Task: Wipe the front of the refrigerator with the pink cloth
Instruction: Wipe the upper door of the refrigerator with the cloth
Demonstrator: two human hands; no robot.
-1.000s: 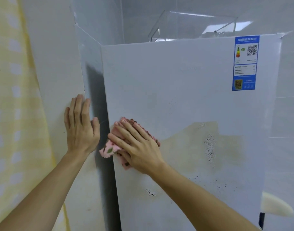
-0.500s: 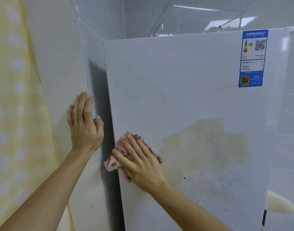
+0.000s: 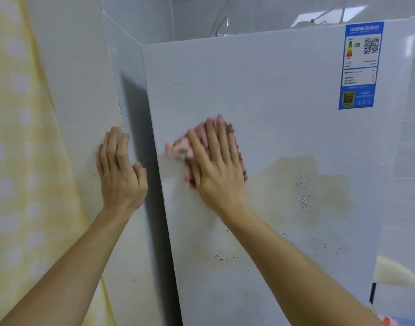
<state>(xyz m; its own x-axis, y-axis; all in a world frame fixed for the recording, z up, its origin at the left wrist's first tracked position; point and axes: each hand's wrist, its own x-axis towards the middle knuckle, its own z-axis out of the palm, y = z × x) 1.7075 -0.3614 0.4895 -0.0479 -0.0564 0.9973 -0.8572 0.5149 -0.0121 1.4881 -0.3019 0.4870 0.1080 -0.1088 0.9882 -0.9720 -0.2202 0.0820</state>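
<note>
Pink cloth (image 3: 180, 147) lies flat against the refrigerator front (image 3: 272, 102), pinned there by the right hand (image 3: 217, 171). The fingers of that hand are straight and slightly spread, pressing palm-down; none curls round the fabric. The cloth shows past the fingertips, out to the left of the hand and along the right side of the fingers. It is blurred and carries brownish marks. It sits in the left half of the panel, near the left edge, at the left end of a tan stain (image 3: 319, 187).

The stain runs to the right across the panel as a broad, pale patch. Dark specks (image 3: 304, 196) cluster inside it, and more are scattered lower down. A blue label (image 3: 360, 65) with printed codes is fixed at the upper right corner of the front.

The left hand (image 3: 120, 177) rests flat on the white wall (image 3: 72, 90) just beside the refrigerator's shadowed side, fingers extended upward and close together, holding nothing. A yellow checked curtain (image 3: 20, 161) hangs at the far left. A clear plastic container (image 3: 272, 17) stands on top of the appliance. A cream-coloured object (image 3: 390, 271), not identifiable, projects at the lower right.
</note>
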